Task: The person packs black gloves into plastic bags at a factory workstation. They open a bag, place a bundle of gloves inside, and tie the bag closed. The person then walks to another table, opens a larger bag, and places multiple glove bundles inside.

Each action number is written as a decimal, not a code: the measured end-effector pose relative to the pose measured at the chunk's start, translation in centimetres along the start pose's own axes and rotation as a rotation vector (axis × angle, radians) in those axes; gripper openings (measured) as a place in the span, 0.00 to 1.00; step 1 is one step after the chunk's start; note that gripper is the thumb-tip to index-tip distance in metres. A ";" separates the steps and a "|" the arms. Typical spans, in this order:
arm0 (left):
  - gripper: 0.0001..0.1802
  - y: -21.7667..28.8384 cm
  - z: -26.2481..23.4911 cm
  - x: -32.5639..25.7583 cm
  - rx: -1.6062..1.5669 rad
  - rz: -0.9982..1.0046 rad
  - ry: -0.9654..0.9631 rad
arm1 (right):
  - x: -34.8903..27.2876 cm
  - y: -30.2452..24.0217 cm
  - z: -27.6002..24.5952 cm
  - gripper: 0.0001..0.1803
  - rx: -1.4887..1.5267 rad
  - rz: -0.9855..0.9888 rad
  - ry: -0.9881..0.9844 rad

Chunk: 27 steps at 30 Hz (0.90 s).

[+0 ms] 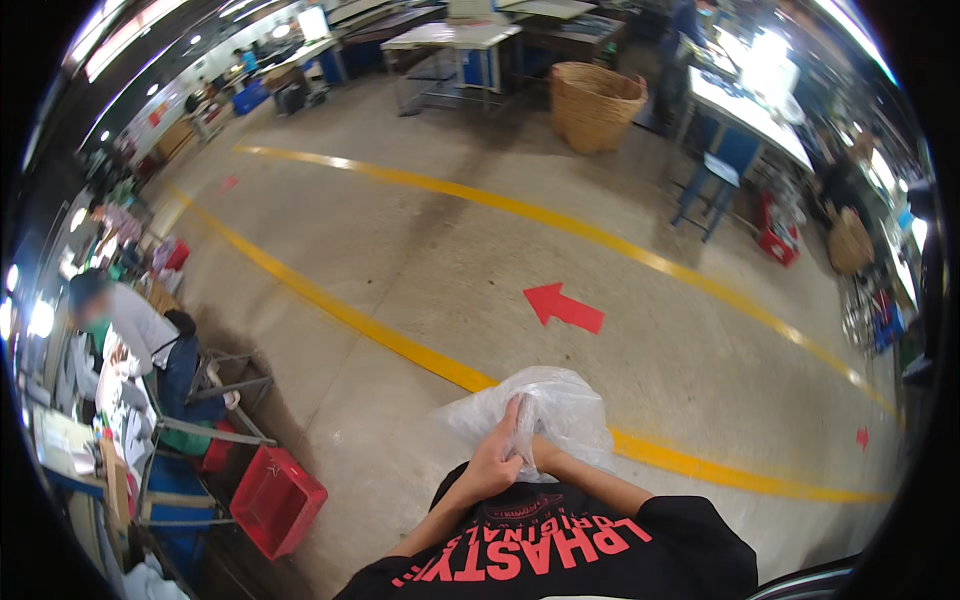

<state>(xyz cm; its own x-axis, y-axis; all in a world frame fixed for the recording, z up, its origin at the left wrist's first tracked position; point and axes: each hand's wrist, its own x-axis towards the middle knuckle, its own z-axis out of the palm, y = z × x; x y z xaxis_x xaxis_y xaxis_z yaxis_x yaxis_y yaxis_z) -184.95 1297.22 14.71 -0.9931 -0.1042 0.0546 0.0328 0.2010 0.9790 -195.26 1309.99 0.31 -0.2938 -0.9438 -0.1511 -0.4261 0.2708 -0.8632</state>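
Observation:
A clear, crumpled plastic bag (570, 405) is held up close to my body at the bottom centre. My left hand (495, 462) is closed on a gathered part of the bag, with its thumb pointing up along the plastic. My right forearm reaches in from the right, and my right hand (543, 453) goes behind or into the bag. Plastic and my left hand cover its fingers, so their pose cannot be made out. Nothing inside the bag can be told apart.
A yellow floor line (360, 322) runs behind the bag, and a red arrow (565, 307) marks the floor beyond. To the left, a person (140, 320) sits at a workbench near a red crate (277, 500). A wicker basket (595, 105) and a blue stool (708, 192) stand farther off.

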 end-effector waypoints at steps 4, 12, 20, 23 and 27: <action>0.53 -0.1 -7.8 6.9 0.034 -0.019 0.037 | 9.5 -0.1 -3.2 0.21 -0.053 0.009 0.086; 0.52 -5.9 -20.4 20.0 -0.027 -0.039 0.165 | 30.1 5.3 -11.8 0.20 -0.179 0.018 0.156; 0.49 -8.9 -36.7 35.9 -0.732 -0.279 0.371 | 52.7 9.8 -19.6 0.20 -0.328 -0.048 -0.190; 0.49 -9.6 -42.8 42.3 -0.350 -0.090 0.426 | 61.5 6.4 -26.2 0.18 -0.456 -0.128 -0.398; 0.49 -12.0 -50.5 48.6 -0.317 -0.096 0.630 | 72.7 0.4 -31.6 0.17 -0.547 -0.157 -0.550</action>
<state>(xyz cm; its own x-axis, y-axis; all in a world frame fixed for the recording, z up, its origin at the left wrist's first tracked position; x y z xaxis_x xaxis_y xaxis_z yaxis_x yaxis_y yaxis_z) -227.94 1240.55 15.50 -0.7420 -0.6699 -0.0256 0.0744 -0.1203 0.9899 -243.80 1247.47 4.20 0.2091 -0.8983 -0.3864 -0.8295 0.0463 -0.5566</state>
